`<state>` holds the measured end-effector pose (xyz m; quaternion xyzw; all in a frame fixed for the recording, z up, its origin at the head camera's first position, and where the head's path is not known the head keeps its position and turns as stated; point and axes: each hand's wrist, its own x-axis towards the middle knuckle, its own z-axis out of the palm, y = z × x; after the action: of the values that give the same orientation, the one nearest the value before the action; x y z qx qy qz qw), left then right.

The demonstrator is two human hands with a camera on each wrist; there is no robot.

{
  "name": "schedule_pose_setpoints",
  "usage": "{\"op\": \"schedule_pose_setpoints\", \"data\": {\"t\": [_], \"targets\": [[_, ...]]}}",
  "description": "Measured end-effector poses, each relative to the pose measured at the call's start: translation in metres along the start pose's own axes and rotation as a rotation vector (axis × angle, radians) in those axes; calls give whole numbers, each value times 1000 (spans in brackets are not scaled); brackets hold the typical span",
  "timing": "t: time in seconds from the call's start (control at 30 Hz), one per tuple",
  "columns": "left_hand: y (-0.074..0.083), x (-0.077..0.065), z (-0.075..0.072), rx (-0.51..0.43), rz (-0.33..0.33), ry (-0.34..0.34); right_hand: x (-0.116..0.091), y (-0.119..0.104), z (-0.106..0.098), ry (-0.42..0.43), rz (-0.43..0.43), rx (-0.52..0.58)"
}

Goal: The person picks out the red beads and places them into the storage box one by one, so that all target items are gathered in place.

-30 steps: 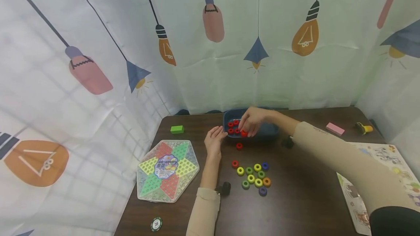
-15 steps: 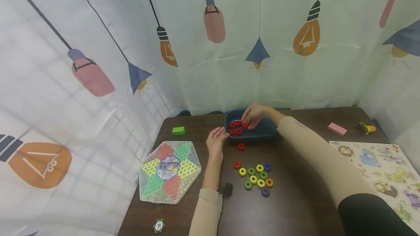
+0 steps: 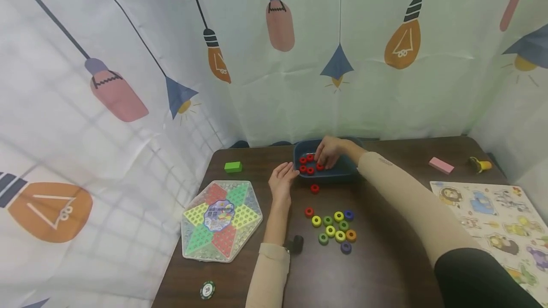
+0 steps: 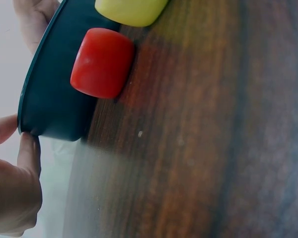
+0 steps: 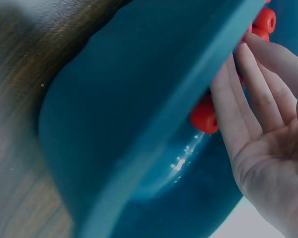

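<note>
My left hand [image 3: 282, 180] touches the front left corner of the dark blue bin [image 3: 342, 176], its fingers against the outside. In the left wrist view its fingertips [image 4: 29, 148] are right at the rim. Inside the bin my right hand [image 3: 331, 152] pinches a red ring-shaped bead [image 3: 320, 167] near the floor. Several red beads [image 3: 303, 160] lie close together to its left. The right wrist view has a red bead [image 5: 203, 118] under the outer fingers, and the thumb and fingertips meet deeper in, overlapping other red pieces.
Two red beads [image 3: 309, 212] lie in front of the bin, beside a cluster of yellow, green, blue and orange beads [image 3: 330, 231]. A hexagonal star-patterned game board [image 3: 222, 221], green block [image 3: 233, 167] and poker chip [image 3: 207, 290] are left. An animal puzzle board [image 3: 484, 208] and pink block [image 3: 441, 165] are right.
My right hand has carried a red bead from the bin's front rim to the inside and lowered it beside the other red ones. The left hand has stayed at the corner.
</note>
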<state>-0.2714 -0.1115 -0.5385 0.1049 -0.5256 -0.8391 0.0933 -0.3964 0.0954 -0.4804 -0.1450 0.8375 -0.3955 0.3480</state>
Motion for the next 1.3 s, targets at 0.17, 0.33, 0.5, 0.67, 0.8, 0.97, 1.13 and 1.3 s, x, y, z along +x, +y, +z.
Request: {"op": "schedule_pose_setpoints", "data": {"t": [0.17,0.33,0.5,0.67,0.8,0.97,1.13,1.3], "targets": [[1,0,0,0,-3,6,-3,6,-3,41,-35,2],[1,-1,0,4,-1,6,-18,2,-2,47,-115,102],[2,-1,1,-4,-7,3,-48,-11,11,48,-222,131],[2,-1,0,-5,-3,1,-74,-19,33,34,-295,129],[1,0,0,-3,-2,0,-87,-20,48,-26,-322,110],[0,0,0,-7,-8,5,-91,-16,65,-79,-336,-138],[4,-2,0,-12,-8,-8,-92,-12,80,-55,-323,-348],[4,-2,1,-11,-10,-9,-89,-6,93,-46,-320,-371]]}}
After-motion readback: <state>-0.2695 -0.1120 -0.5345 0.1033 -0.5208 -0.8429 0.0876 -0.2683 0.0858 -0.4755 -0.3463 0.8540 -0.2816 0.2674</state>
